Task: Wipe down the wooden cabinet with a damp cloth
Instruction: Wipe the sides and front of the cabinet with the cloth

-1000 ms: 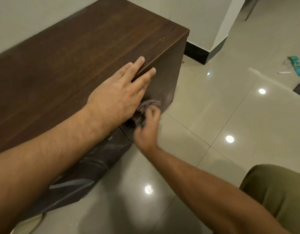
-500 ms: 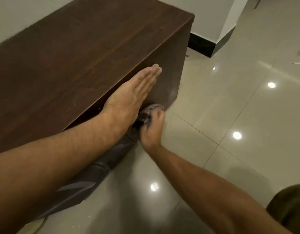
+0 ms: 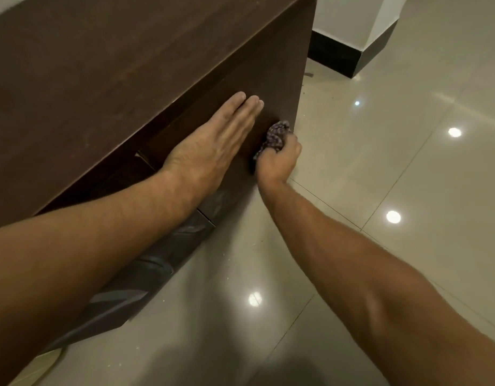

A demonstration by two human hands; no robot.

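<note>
Now cloth bulges above right hand grip, against cabinet.

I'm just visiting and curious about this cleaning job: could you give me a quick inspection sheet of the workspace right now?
Surface: dark wooden cabinet, top bare; front panel being wiped.
Job's things: bunched patterned cloth pressed on the cabinet front near its right edge.
Clutter: small specks on the glossy tiled floor.
Hands: left hand flat, fingers straight, on the front panel; right hand gripping the cloth.
Cables: nothing seen.
Surroundings: white wall with black skirting; ceiling lights reflected in the tiles.
</note>
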